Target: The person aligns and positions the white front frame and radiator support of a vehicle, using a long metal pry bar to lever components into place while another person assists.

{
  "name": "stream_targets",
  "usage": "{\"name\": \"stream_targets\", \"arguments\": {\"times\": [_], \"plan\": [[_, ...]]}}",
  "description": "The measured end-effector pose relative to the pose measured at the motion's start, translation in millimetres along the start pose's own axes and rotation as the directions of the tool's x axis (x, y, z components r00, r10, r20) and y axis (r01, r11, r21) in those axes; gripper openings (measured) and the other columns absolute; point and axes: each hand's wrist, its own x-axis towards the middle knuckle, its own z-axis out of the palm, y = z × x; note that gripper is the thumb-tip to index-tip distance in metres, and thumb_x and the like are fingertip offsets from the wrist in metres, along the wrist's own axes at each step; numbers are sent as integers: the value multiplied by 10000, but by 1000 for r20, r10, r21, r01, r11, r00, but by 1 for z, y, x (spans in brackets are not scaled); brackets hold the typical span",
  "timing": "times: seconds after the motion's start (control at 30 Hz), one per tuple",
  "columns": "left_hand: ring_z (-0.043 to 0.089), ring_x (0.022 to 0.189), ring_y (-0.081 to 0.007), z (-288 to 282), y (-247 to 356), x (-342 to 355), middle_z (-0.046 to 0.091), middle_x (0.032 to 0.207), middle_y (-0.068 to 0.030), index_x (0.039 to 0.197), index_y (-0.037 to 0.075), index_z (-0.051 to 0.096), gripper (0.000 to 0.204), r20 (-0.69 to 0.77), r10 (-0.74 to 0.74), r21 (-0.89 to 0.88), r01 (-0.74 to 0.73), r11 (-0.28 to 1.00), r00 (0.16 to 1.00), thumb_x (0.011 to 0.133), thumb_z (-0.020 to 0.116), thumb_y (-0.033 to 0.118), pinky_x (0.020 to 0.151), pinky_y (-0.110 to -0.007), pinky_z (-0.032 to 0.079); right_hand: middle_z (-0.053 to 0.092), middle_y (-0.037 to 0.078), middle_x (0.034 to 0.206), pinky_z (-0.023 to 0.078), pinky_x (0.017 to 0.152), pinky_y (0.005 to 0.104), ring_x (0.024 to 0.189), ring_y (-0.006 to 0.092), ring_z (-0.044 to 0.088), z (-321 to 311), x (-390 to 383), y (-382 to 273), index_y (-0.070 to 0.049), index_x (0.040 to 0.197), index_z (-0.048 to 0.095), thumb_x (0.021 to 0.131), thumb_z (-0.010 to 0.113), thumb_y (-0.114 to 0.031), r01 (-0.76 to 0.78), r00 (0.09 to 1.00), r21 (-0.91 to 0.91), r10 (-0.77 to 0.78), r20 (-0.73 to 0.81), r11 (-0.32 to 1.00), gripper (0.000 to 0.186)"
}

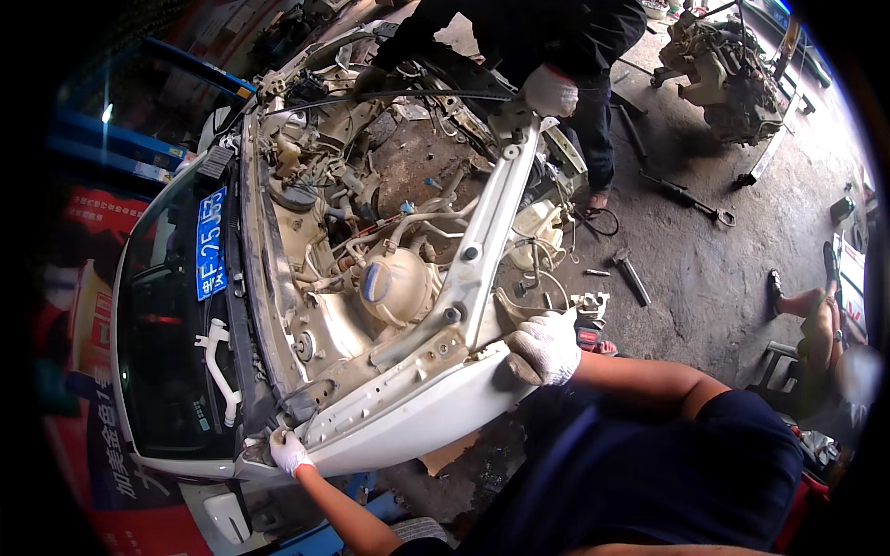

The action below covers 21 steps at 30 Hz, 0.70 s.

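Note:
A white fender [436, 422] runs along the near side of a car's opened engine bay. My left hand [290, 451], in a white work glove, is closed on the fender's rear upper corner, beside the base of the windshield [167, 371]. At its front end my right hand [544, 349], also gloved, is wrapped round the fender's corner, the fingers partly hidden. Between my hands lies the bare inner edge of the bay, with a round cream coolant reservoir [397, 285] behind it. The white front crossmember [501, 208] meets the fender near my right hand.
Across the bay a co-worker in dark clothes rests a gloved hand [551, 90] on the crossmember's far end. A hammer [631, 276] and a long tool [688, 197] lie on the concrete floor. An engine assembly [723, 79] stands far right. A white pipe [221, 371] lies on the windshield.

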Motion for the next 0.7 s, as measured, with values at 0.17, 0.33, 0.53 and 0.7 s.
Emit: {"name": "stream_targets", "arguments": {"times": [0.17,0.33,0.53,0.7], "plan": [[672,908,-244,16,16,3,712,1008,-143,1042,-28,654,202,56,-33,152,25,988,998,862,589,35,868,-344,506,542,92,653,444,541,419,575,311,563,-15,-3,6,-104,766,584,773,688,-273,11,998,18,-12,53,1000,199],[668,901,-233,17,23,-4,711,1005,-145,1032,-28,645,188,60,-45,65,41,997,997,864,586,31,860,-335,502,572,102,683,463,566,424,603,318,585,-15,-6,11,-84,858,619,775,687,-262,31,995,37,-35,95,999,209],[642,893,-210,7,-8,1,690,990,-121,1049,-28,639,174,-150,-48,-108,32,994,987,897,613,55,866,-325,493,557,93,669,455,557,412,598,306,577,-14,-2,9,-86,857,624,781,680,-273,56,996,66,-61,66,996,210],[637,901,-207,19,21,-10,685,995,-118,1053,-33,636,184,-129,-25,-25,22,999,991,891,624,55,878,-324,486,558,89,675,448,552,416,597,300,575,-16,-7,13,-88,868,626,791,690,-282,42,997,34,-44,69,999,219]]}}
